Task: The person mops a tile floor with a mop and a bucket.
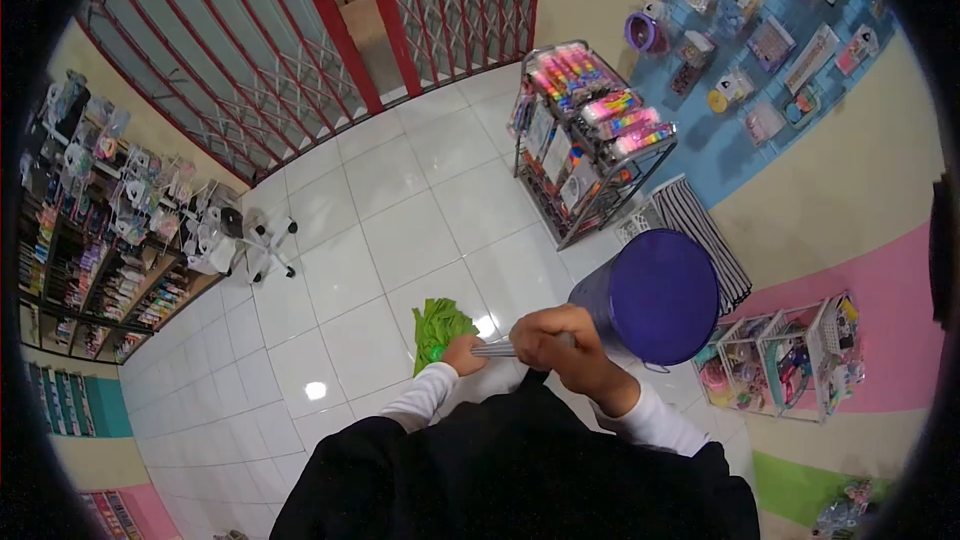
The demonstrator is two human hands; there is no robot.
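Observation:
A mop with a green strip-cloth head point(440, 328) and a striped silver-grey handle point(493, 349) is in front of my body. My left hand point(463, 355) is closed around the handle, close above the green head in this view. Nearer the camera, my right hand point(562, 342) wraps round the handle's upper part with fingers curled. The strips of the head look bunched over the white tiled floor point(400, 250); part of the head is hidden behind my left hand.
A large purple drum point(665, 297) stands close to my right hand. Behind it are a wire rack point(590, 140) of colourful goods and a striped mat point(705, 240). White shelves point(785, 355) stand right; stocked shelves point(110, 230) and a wheeled chair base point(268, 248) left. A red folding gate point(300, 50) is ahead.

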